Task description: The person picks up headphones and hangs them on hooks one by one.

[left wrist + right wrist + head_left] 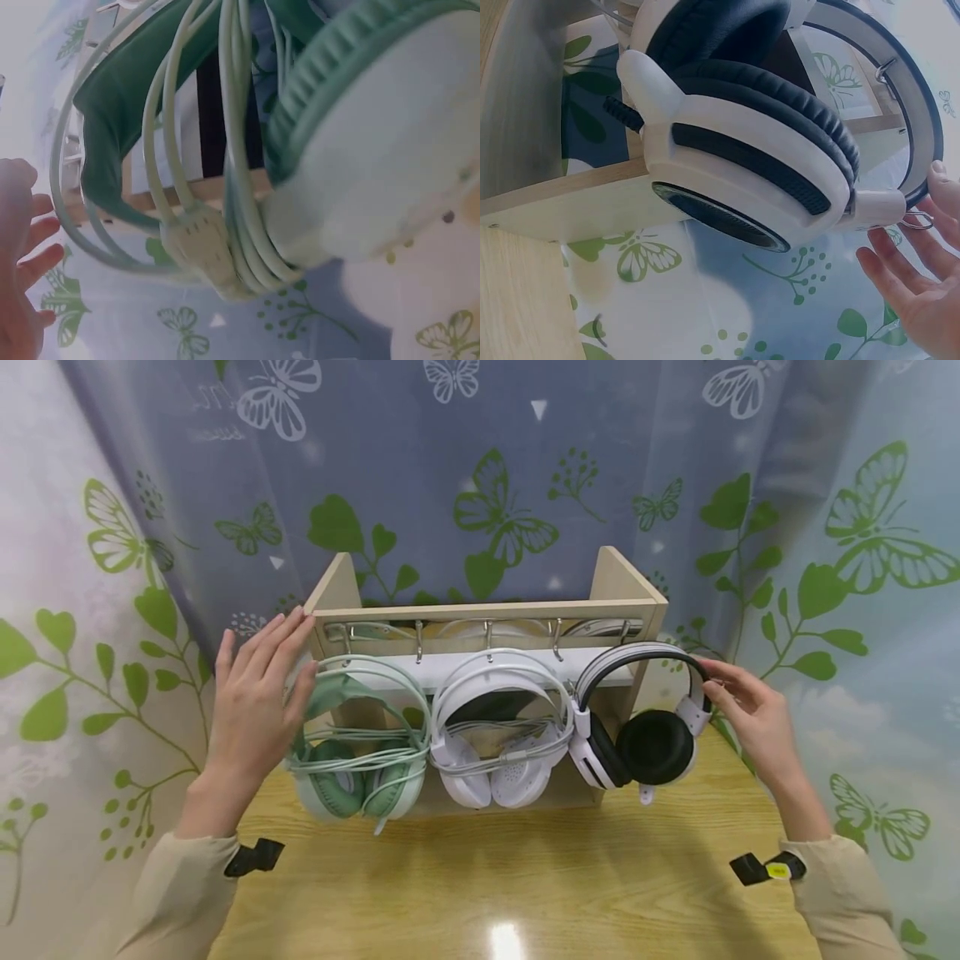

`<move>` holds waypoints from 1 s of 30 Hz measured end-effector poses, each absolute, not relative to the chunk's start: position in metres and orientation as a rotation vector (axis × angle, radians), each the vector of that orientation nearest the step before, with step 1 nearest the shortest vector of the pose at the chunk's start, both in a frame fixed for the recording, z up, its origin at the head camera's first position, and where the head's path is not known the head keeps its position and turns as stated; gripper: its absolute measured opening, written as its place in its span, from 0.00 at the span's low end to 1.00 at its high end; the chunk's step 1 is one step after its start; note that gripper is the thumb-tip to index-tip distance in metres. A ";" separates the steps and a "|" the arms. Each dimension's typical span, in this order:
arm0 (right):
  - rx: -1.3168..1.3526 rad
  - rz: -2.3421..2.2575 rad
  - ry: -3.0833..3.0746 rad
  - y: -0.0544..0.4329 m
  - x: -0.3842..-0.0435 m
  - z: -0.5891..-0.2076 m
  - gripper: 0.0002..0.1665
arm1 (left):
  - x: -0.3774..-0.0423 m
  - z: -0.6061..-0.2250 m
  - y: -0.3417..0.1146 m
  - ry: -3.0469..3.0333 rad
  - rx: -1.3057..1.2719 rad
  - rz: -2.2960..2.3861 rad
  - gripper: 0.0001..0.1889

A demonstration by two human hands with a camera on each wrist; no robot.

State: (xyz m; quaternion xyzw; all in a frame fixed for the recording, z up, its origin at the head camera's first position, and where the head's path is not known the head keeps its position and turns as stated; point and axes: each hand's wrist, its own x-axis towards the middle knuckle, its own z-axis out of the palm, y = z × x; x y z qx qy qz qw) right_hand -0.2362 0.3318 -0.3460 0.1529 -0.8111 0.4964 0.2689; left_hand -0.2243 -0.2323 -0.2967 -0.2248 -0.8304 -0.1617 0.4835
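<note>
At the rack's right end, black-and-white headphones hang tilted, their band around the hook area. My right hand pinches the right side of that headband between thumb and fingers; in the right wrist view the fingertips are by the earcup slider. The left hand has its fingers extended, fingertips at the upper left corner of the wooden rack. Just right of its thumb hang green headphones with a looped cable, seen close in the left wrist view. White headphones, cable wrapped across them, hang in the middle.
Several metal hooks line the rack's front rail. The rack stands on a wood-grain table. Behind and on both sides hangs a curtain printed with butterflies and leaves.
</note>
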 end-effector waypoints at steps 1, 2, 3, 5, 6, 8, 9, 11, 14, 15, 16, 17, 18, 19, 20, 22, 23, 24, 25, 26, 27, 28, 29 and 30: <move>0.406 1.341 -2.185 0.332 -0.236 -0.347 0.21 | -0.223 -0.298 -0.235 -2.022 -0.539 -0.402 0.25; 0.399 1.341 -2.180 0.333 -0.236 -0.348 0.22 | -0.222 -0.300 -0.237 -2.021 -0.531 -0.407 0.25; 0.395 1.347 -2.175 0.333 -0.235 -0.349 0.22 | -0.221 -0.301 -0.239 -2.021 -0.524 -0.412 0.24; 0.399 1.370 -2.157 0.335 -0.234 -0.351 0.23 | -0.219 -0.305 -0.242 -2.019 -0.514 -0.422 0.24; 0.410 1.413 -2.136 0.335 -0.234 -0.353 0.24 | -0.217 -0.306 -0.244 -2.019 -0.508 -0.430 0.24; 0.437 1.492 -2.091 0.336 -0.233 -0.355 0.24 | -0.214 -0.309 -0.248 -2.020 -0.494 -0.439 0.25; 0.449 1.526 -2.070 0.336 -0.233 -0.357 0.24 | -0.213 -0.311 -0.250 -2.024 -0.483 -0.443 0.25; 0.463 1.564 -2.037 0.335 -0.232 -0.360 0.23 | -0.210 -0.315 -0.254 -2.036 -0.461 -0.447 0.25; 0.448 1.516 -2.046 0.334 -0.229 -0.365 0.23 | -0.205 -0.322 -0.261 -2.047 -0.430 -0.460 0.25; 0.445 1.502 -2.053 0.334 -0.228 -0.367 0.23 | -0.203 -0.325 -0.263 -2.049 -0.422 -0.465 0.25; 0.443 1.494 -2.060 0.334 -0.226 -0.370 0.23 | -0.202 -0.328 -0.266 -2.050 -0.417 -0.473 0.25; 0.444 1.488 -2.068 0.334 -0.225 -0.372 0.24 | -0.201 -0.332 -0.268 -2.051 -0.410 -0.483 0.25; 0.444 1.479 -2.080 0.335 -0.223 -0.375 0.24 | -0.200 -0.336 -0.269 -2.052 -0.405 -0.493 0.24; 0.443 1.472 -2.087 0.335 -0.221 -0.379 0.24 | -0.198 -0.340 -0.271 -2.056 -0.398 -0.502 0.24; 0.437 1.468 -2.093 0.336 -0.219 -0.382 0.24 | -0.197 -0.345 -0.273 -2.062 -0.391 -0.511 0.24; 0.422 1.437 -2.121 0.336 -0.215 -0.390 0.25 | -0.194 -0.355 -0.276 -2.066 -0.376 -0.540 0.23; 0.408 1.419 -2.137 0.335 -0.214 -0.394 0.26 | -0.193 -0.360 -0.278 -2.066 -0.368 -0.556 0.23; 0.391 1.403 -2.151 0.334 -0.212 -0.399 0.26 | -0.192 -0.365 -0.279 -2.066 -0.359 -0.570 0.23; 0.375 1.393 -2.163 0.333 -0.211 -0.403 0.26 | -0.190 -0.370 -0.280 -2.068 -0.348 -0.583 0.23; 0.362 1.387 -2.177 0.332 -0.209 -0.408 0.26 | -0.189 -0.375 -0.282 -2.070 -0.338 -0.594 0.22; 0.353 1.389 -2.189 0.330 -0.208 -0.412 0.27 | -0.188 -0.380 -0.283 -2.074 -0.330 -0.603 0.22; 0.340 1.389 -2.196 0.329 -0.206 -0.416 0.27 | -0.187 -0.384 -0.284 -2.083 -0.319 -0.607 0.22; 0.329 1.391 -2.202 0.328 -0.205 -0.421 0.27 | -0.185 -0.389 -0.284 -2.096 -0.309 -0.603 0.22; 0.322 1.394 -2.208 0.327 -0.203 -0.425 0.27 | -0.184 -0.393 -0.285 -2.112 -0.299 -0.601 0.22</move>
